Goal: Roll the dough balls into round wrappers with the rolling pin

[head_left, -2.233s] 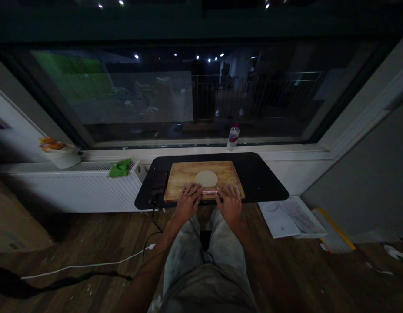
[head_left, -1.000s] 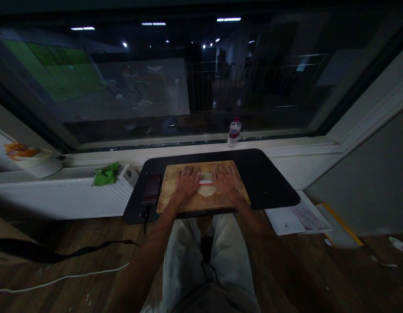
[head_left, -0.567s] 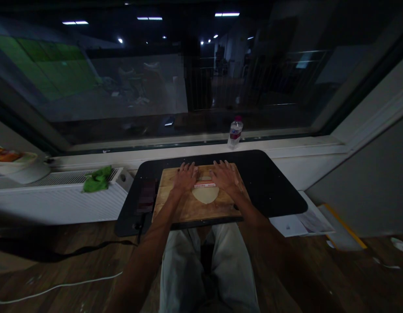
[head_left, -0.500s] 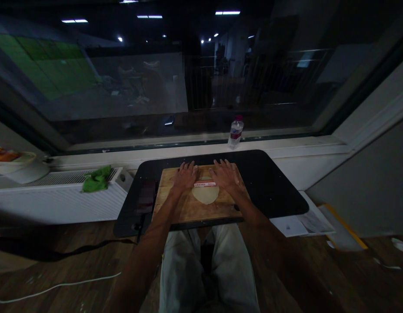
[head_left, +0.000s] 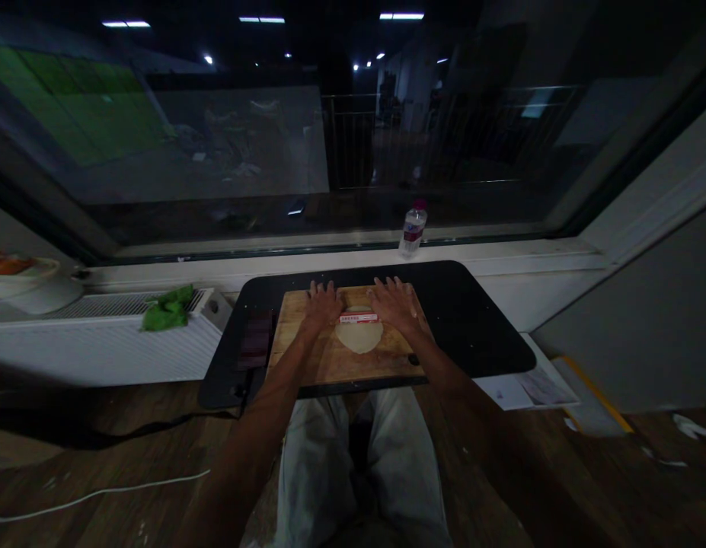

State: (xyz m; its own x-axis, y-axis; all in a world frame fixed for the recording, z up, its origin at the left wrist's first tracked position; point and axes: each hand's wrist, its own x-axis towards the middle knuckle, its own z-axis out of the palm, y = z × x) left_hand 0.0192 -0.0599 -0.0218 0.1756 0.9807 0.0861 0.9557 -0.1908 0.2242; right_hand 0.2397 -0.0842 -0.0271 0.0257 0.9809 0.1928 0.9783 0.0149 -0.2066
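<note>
A round, flat sheet of pale dough (head_left: 359, 339) lies on a wooden board (head_left: 330, 368). Across its far part runs a white rolling pin (head_left: 358, 317) with red print on its middle. My left hand (head_left: 324, 304) rests palm down over the pin's left end, fingers stretched forward and apart. On the right end lies my right hand (head_left: 394, 303), also palm down with fingers spread. Both hands cover the pin's ends, so only its middle shows.
The board sits on a black tabletop (head_left: 472, 320). A dark, ridged object (head_left: 255, 340) lies left of the board. On the sill stands a water bottle (head_left: 413, 230). A green cloth (head_left: 168, 308) hangs on the radiator (head_left: 118, 350). Papers (head_left: 532, 380) show at the right.
The print on the rolling pin shows differently, as if the pin has turned slightly. Both hands stay on its ends, and the whole view has shifted a little.
</note>
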